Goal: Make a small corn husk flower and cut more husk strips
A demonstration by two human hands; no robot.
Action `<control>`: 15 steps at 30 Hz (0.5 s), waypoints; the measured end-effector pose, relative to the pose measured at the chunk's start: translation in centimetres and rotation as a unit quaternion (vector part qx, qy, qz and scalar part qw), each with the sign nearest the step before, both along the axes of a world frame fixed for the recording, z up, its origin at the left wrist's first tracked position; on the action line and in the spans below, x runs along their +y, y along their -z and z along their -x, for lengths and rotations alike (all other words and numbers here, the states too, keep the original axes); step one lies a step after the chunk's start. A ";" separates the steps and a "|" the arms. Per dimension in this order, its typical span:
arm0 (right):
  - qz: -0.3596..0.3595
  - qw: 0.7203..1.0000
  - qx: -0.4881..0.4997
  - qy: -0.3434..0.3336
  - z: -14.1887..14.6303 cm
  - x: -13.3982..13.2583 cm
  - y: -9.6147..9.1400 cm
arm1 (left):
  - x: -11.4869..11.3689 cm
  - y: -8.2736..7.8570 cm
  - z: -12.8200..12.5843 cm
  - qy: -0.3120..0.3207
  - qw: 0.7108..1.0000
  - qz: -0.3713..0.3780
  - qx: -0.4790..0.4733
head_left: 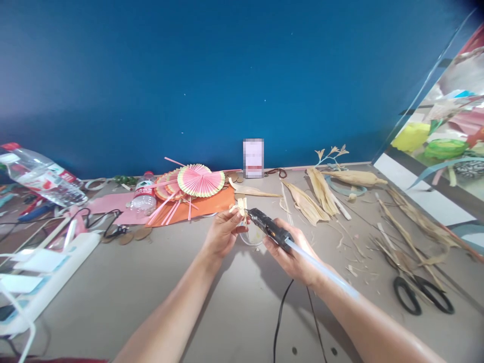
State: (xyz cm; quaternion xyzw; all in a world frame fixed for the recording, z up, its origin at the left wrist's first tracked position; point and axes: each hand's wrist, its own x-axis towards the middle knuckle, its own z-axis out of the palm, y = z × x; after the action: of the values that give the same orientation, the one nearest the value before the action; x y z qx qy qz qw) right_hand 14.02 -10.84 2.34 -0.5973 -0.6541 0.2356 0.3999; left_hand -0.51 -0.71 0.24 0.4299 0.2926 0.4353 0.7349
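My left hand (223, 233) pinches a small pale corn-husk piece (240, 206) above the table. My right hand (291, 252) grips a black hot glue gun (269, 228) with a clear glue stick (321, 267) sticking out of its back. The gun's nozzle points left and sits right at the husk piece. A black cord (280, 312) runs from the gun down toward me. Under both hands lies a clear round ring (251, 238) on the table.
Dried corn husks (313, 199) and husk strips lie to the right, with black-handled scissors (421, 295) at the right front. Pink paper fans (200, 180) on orange paper, a water bottle (144, 197), a white power strip (60, 267) and another bottle (38, 174) are at left.
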 end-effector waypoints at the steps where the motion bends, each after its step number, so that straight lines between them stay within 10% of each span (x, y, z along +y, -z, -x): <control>1: -0.001 1.000 -0.002 -0.004 0.0 0.0 0.0 | 0.0 0.0 0.0 -0.004 1.000 0.003 0.001; 15: -0.003 1.000 0.004 -0.003 0.0 -0.1 0.2 | 0.0 0.0 0.1 0.014 1.000 -0.005 0.001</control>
State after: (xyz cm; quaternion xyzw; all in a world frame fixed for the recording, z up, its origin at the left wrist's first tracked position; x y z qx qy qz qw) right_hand 14.07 -10.91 2.13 -0.5931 -0.6552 0.2370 0.4034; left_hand -0.61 -0.74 0.27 0.4383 0.2849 0.4262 0.7383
